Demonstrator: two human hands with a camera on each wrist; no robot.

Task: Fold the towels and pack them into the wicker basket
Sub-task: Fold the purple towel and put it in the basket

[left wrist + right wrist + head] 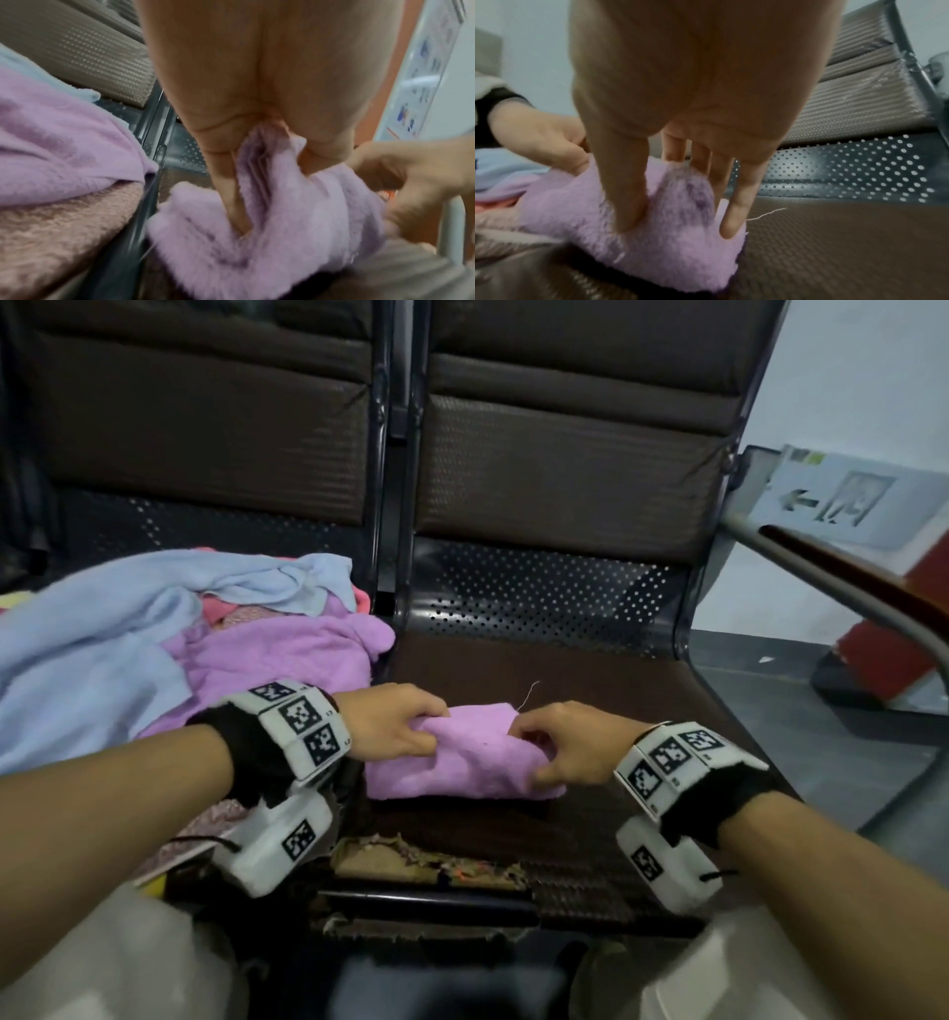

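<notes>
Wrist cameras [277, 847] strapped under both forearms sat nearest the head view. Folded purple towel [464, 755] lay flat on the brown seat [590, 690], long axis running left-right across the person's front, a loose thread [529, 693] sticking up from its far right corner. Left hand [393, 729] gripped the towel's left end, fingers [232, 194] tucked into the folds, thumb on the other side. Right hand [570, 747] held the right end, thumb [626, 192] pressed on top, fingers curled over the far edge. Pile of unfolded towels [154, 639], blue, purple and pink, sat on the next seat to the left, near the folded one. Torn seat padding [426, 862] showed at the front edge.
</notes>
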